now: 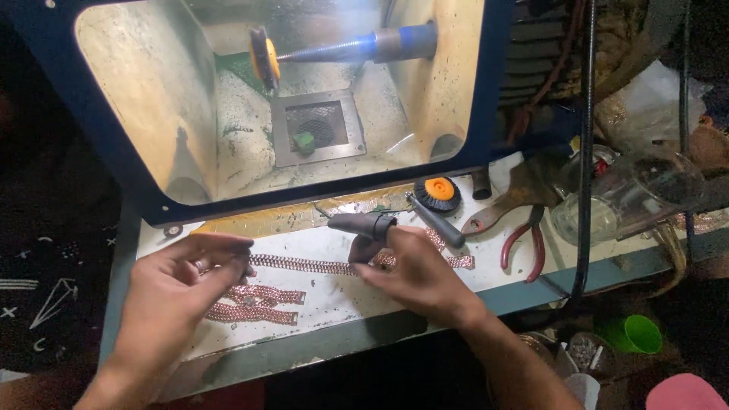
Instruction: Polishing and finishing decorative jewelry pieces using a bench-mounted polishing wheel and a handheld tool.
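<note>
A long copper-coloured chain strip stretches across the white bench top between my hands. My left hand pinches its left end with darkened fingertips. My right hand holds the other end; a black rubber cover sits on the raised index finger. Two more chain strips lie on the bench just below the left hand. Another chain piece lies behind the right hand.
A lit polishing cabinet with a spinning orange-hubbed wheel on a tapered spindle stands behind. A loose orange-centred brush wheel, a dark-handled tool, red-handled pliers and a glass jar sit at right. A green cup is below.
</note>
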